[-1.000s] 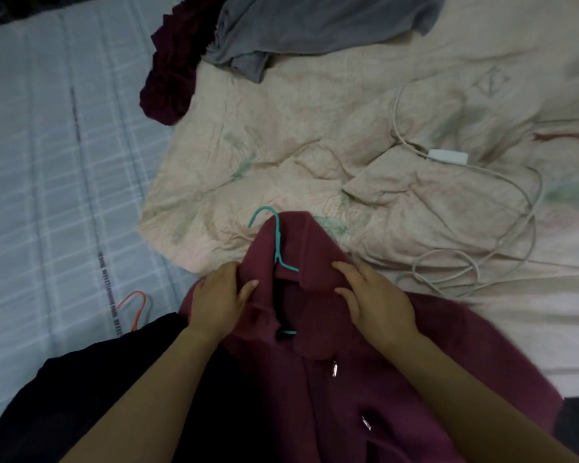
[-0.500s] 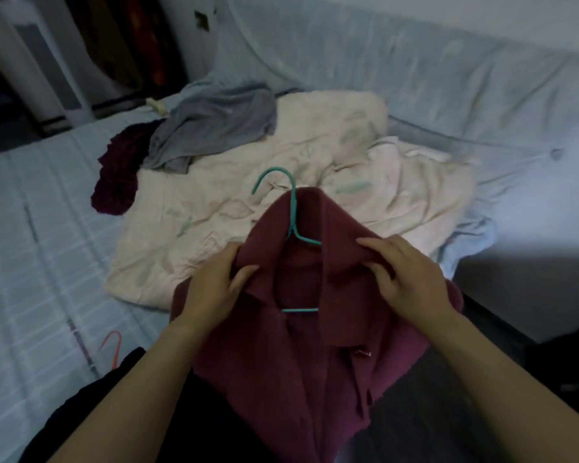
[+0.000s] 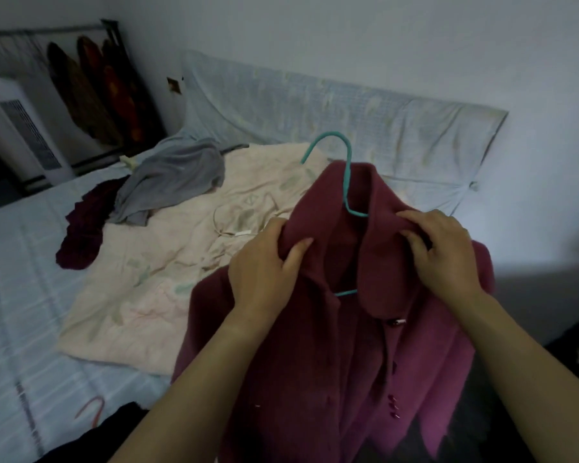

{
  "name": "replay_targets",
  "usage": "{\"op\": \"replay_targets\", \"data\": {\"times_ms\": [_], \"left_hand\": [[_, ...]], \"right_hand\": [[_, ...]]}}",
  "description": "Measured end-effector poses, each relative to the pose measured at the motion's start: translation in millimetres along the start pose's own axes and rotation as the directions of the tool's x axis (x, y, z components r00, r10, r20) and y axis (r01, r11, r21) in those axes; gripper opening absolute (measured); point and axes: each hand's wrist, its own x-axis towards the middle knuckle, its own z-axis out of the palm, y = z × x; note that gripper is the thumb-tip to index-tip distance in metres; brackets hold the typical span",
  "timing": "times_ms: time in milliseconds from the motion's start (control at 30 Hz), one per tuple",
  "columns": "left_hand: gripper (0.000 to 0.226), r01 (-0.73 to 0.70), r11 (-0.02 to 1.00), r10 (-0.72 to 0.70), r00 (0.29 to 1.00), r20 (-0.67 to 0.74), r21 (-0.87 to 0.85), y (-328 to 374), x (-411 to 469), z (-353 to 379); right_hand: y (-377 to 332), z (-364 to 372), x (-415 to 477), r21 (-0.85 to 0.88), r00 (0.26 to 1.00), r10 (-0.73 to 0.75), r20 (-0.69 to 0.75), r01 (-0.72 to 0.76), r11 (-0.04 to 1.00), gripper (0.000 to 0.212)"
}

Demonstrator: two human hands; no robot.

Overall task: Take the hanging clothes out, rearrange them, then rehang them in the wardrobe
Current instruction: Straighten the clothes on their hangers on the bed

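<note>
Maroon and collared, a coat [image 3: 315,345] is hanging on a teal hanger [image 3: 347,175] above the near side of a bed, with a person's two bare hands holding it up in the air; the left hand [image 3: 264,272] is gripping the cloth at the coat's left shoulder, just below the collar, with the thumb curling over the front; the right hand [image 3: 445,252] is pinching the fold of the collar on the other side, fingertips pressing into the fabric. The hanger's hook is rising clear of the collar and curving to the left, while its lower bar is showing as a short teal line inside the open neck; a row of dark buttons [image 3: 394,404] is running down the coat's front. Behind the coat, a cream quilt [image 3: 141,289] is lying rumpled on a pale blue checked sheet [image 3: 17,295]; a grey garment [image 3: 174,178] is sprawling across the quilt's far corner, partly overlapping a dark red garment [image 3: 81,235] beside it; a white cable [image 3: 238,233] is trailing over the quilt near the left hand. At the lower left, a pink hanger [image 3: 92,407] is lying on the sheet just beside a black garment [image 3: 121,426]. A pale blue cloth [image 3: 348,115] is standing upright along the wall at the head of the bed; further left, brown and orange clothes [image 3: 94,95] are hanging from a rail, near a white appliance [image 3: 20,135].
</note>
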Motion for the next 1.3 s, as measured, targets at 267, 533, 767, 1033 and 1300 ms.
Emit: {"op": "replay_targets", "data": {"times_ms": [267,533,767,1033,1300], "left_hand": [[0.031,0.106,0.994,-0.104,0.989,-0.107,0.014,8,68,25],[0.035,0.240,0.970,-0.242,0.967,-0.082,-0.031,-86,99,35],[0.035,0.314,0.949,-0.311,0.946,-0.095,0.019,-140,148,65],[0.064,0.478,0.824,-0.511,0.859,0.034,0.304,-220,188,129],[0.070,0.559,0.745,-0.614,0.788,0.048,0.365,-238,109,127]], "right_hand": [[42,44,95,0.142,0.995,-0.100,0.018,0.097,0.985,0.032],[21,141,129,0.202,0.964,-0.181,0.194,0.141,0.969,0.033],[29,205,174,0.228,0.940,-0.203,0.274,0.141,0.963,0.035],[65,334,196,0.195,0.794,-0.188,0.578,0.089,0.977,0.033],[-2,365,151,0.284,0.709,-0.318,0.629,0.172,0.943,0.041]]}}
